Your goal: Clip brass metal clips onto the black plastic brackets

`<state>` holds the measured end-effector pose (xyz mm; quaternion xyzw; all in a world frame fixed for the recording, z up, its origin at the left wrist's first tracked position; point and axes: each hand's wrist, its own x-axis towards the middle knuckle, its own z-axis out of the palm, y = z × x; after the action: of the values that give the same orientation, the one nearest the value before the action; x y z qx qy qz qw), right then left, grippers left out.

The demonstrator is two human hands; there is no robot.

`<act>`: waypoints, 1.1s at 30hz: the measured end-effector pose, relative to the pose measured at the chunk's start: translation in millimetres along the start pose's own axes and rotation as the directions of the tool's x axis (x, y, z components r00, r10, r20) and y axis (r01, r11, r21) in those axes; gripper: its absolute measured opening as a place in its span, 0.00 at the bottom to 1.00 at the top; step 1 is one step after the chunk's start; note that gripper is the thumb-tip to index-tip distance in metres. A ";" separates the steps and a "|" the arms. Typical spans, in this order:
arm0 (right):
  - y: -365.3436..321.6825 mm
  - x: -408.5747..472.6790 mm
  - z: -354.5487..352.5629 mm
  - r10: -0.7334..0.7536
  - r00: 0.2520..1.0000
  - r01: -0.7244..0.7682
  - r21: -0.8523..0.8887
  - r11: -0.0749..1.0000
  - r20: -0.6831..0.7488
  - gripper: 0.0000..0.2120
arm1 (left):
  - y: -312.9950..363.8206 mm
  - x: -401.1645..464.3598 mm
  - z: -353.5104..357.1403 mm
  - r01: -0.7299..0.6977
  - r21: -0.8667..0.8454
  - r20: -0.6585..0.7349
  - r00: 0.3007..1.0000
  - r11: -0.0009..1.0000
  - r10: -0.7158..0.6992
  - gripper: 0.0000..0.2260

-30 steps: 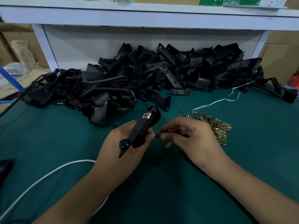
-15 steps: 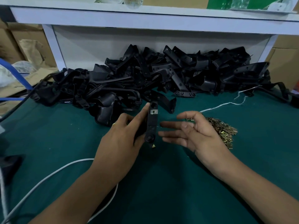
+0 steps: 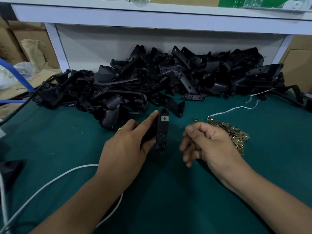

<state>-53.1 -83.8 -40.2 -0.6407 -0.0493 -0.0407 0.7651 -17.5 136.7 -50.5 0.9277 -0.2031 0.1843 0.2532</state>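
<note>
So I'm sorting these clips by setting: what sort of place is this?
Probably a small factory assembly bench: a big heap of identical black plastic brackets on a green work mat, a loose pile of brass clips, and cardboard boxes stacked behind.

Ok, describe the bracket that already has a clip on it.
On the green table, in front of the black pile, the left hand holds one bracket upright. Only it carries a clip near its top.
</note>
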 end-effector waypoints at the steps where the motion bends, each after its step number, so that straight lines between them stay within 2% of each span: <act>1: 0.7 -0.7 -0.5 0.010 1.000 -0.010 -0.016 1.000 0.003 0.12 | -0.4 -0.1 0.4 -0.001 0.000 -0.001 1.000 1.000 0.001 0.33; 4: 3.0 -1.3 -2.2 -0.001 1.000 0.001 -0.094 0.996 0.004 0.17 | -0.8 0.7 1.0 -0.003 0.010 -0.010 1.000 1.000 0.003 0.32; 10: 2.9 0.7 -4.2 -0.015 1.000 0.012 -0.134 0.991 -0.020 0.17 | -2.3 1.0 2.1 -0.003 0.015 -0.017 1.000 1.000 0.003 0.32; 15: 8.1 1.2 -5.4 0.052 0.997 -0.051 -0.021 0.998 0.051 0.11 | 0.0 0.4 0.7 0.001 0.025 -0.012 1.000 1.000 -0.001 0.32; 18: 8.4 0.4 -1.9 0.011 0.996 -0.004 -0.082 0.997 0.089 0.08 | 1.3 0.1 -0.5 0.010 0.027 -0.015 1.000 1.000 -0.010 0.32; 21: 7.7 0.3 2.1 -0.016 0.995 0.024 -0.087 0.996 0.096 0.13 | 1.2 -0.6 -0.5 0.011 0.037 -0.019 1.000 0.999 -0.010 0.33; 25: 6.5 -1.4 1.8 -0.059 0.996 0.069 -0.153 0.986 0.066 0.05 | 1.7 0.4 -0.8 0.011 0.049 -0.022 1.000 0.999 -0.010 0.33; 30: 4.6 -5.6 9.6 -0.008 0.996 0.006 0.024 1.000 0.090 0.12 | 2.2 -0.7 0.7 0.001 0.127 0.011 1.000 0.992 -0.002 0.37; 33: 2.0 -7.4 11.1 0.031 0.991 -0.040 0.067 0.997 0.130 0.12 | 2.4 -0.3 0.7 -0.004 0.128 0.007 1.000 0.992 0.003 0.37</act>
<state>-60.4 -72.5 -41.1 -0.6159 -0.0884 0.0160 0.7827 -18.7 134.6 -50.2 0.9424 -0.1933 0.1940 0.1921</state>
